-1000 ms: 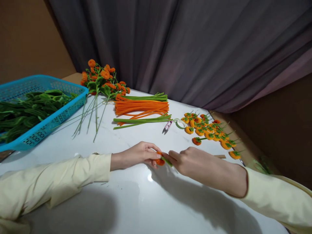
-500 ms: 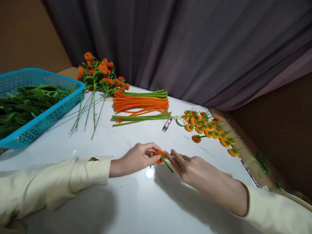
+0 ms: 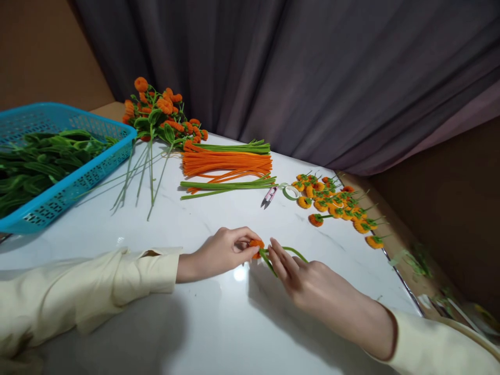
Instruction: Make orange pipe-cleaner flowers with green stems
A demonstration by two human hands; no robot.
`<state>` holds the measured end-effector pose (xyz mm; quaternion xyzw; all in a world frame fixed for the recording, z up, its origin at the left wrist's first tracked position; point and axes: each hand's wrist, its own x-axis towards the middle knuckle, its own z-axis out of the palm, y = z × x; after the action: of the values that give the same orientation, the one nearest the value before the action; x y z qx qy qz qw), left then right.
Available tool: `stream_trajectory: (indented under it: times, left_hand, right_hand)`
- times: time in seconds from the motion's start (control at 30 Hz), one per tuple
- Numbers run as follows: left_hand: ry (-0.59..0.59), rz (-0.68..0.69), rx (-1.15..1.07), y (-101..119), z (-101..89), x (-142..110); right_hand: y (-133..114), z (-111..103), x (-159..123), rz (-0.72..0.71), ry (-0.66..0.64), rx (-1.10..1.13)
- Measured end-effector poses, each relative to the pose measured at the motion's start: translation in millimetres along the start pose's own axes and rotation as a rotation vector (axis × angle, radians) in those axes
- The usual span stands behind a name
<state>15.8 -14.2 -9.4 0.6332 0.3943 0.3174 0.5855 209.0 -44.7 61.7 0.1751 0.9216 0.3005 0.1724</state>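
Observation:
Between the thumb and fingers of my left hand (image 3: pixel 222 255) is a small orange chenille flower head (image 3: pixel 257 246). Green chenille stems (image 3: pixel 296 251) run out from its right side; one points down and another arcs over behind my right hand (image 3: pixel 302 273). My right fingers are closed about the green stem close to the flower, with their tips partly hiding it. Beyond my hands lie pink-handled thread snips (image 3: pixel 269 198) and a roll of green tape (image 3: pixel 291 192).
Bundles of orange chenille stems (image 3: pixel 226 164) and green chenille stems (image 3: pixel 226 186) lie mid-table. Yellow-orange flower heads (image 3: pixel 336 205) cluster at right. A blue basket (image 3: pixel 70 182) of green leaves stands left, near a bunch of orange flowers (image 3: pixel 164 112). A dark curtain (image 3: pixel 250 67) hangs behind.
My right hand has shifted slightly right and down, away from the flower head, and more of the arcing green stem shows. My left hand keeps its hold on the flower.

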Motion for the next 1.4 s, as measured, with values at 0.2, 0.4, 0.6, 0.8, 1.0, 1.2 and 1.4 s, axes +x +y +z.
stream_trajectory:
  times: [0.2, 0.4, 0.6, 0.8, 1.0, 1.2, 1.4]
  left_hand:
    - [0.005, 0.017, 0.027, 2, -0.4, 0]
    - [0.004, 0.01, 0.048, 0, 0.1, -1]
    - [-0.02, 0.074, 0.123, 2, 0.3, -3]
    - [-0.004, 0.207, 0.241, 1, 0.5, -5]
    - [-0.002, 0.263, 0.299, 0, 0.5, -4]
    - [0.083, 0.472, 0.393, -3, 1.1, -5]
    - [0.103, 0.596, 0.497, -4, 1.8, -6]
  right_hand:
    - [0, -1, 3, 0.037, 0.011, 0.026]
    - [-2, 0, 3, 0.049, 0.02, 0.066]
    - [-3, -2, 7, 0.067, 0.012, 0.078]
    - [2, -5, 8, 0.064, -0.043, 0.235]
    - [5, -4, 3, 0.087, -0.114, 0.402]
    - [-2, 3, 2, 0.163, -0.133, 0.611]
    - [-4, 12, 4, 0.5, -0.144, 1.42]
